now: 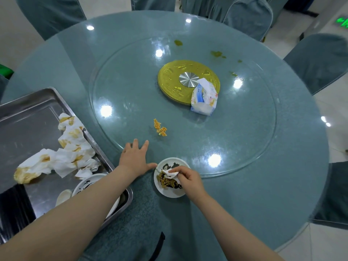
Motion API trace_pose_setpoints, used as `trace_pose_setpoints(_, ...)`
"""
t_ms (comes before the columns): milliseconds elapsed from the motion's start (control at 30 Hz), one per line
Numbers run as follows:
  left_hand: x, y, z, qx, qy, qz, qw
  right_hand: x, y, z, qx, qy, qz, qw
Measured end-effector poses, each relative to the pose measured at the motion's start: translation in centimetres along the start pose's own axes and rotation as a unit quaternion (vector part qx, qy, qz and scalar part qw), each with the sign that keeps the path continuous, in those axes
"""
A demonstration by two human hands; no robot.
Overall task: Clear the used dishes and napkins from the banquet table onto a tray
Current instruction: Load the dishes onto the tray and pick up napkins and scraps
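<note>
- Our right hand (190, 178) pinches a napkin (170, 173) over the noodle plate (170, 193), lower centre.
- Our left hand (136, 158) lies flat just beside it.
- Lower left, our tray (56, 102) holds stained napkins (62, 153).

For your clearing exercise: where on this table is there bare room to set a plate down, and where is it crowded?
Bare glass lies between the tissue pack and the right table edge, and left of the gold disc. The tray is bare at its far left. It is crowded at the near edge: napkins, both hands, the small plate.
</note>
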State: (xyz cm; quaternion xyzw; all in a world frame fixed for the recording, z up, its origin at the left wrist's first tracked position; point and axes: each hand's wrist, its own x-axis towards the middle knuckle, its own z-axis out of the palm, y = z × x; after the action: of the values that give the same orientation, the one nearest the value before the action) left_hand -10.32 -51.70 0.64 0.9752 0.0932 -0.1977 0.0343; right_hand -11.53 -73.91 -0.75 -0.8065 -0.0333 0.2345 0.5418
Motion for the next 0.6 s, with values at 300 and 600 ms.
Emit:
trace_pose_setpoints(300,-0.5,0.1,0.3,0.012,0.006,0.013,1.0,1.0,-2.9,-1.1,0.061,-0.029,0.039,0.997)
trace_pose_setpoints(600,-0.5,-0.1,0.2,-0.018,0.038,0.05,0.998,5.9,-6.5,-4.7,0.1,0.038,0.056,0.993)
